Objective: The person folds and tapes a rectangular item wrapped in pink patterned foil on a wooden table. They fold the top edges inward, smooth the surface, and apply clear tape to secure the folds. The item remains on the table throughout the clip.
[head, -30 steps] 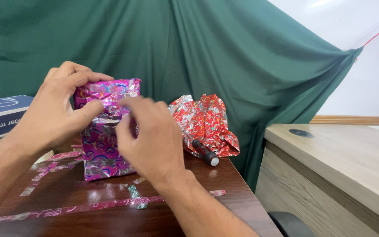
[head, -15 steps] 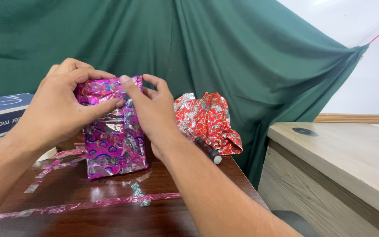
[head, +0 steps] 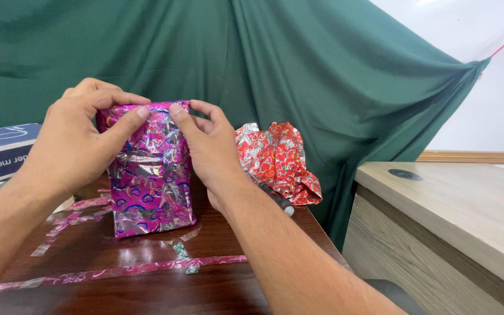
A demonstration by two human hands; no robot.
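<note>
Standing upright on the dark wooden surface, the pink foil-wrapped parcel sits between both hands. The left hand curls over its upper left corner, thumb pressed on the front face, grip closed on the wrapping. The right hand pinches the top right edge between thumb and fingers. Crumpled red foil lies just right; a pink foil strip lies in front.
</note>
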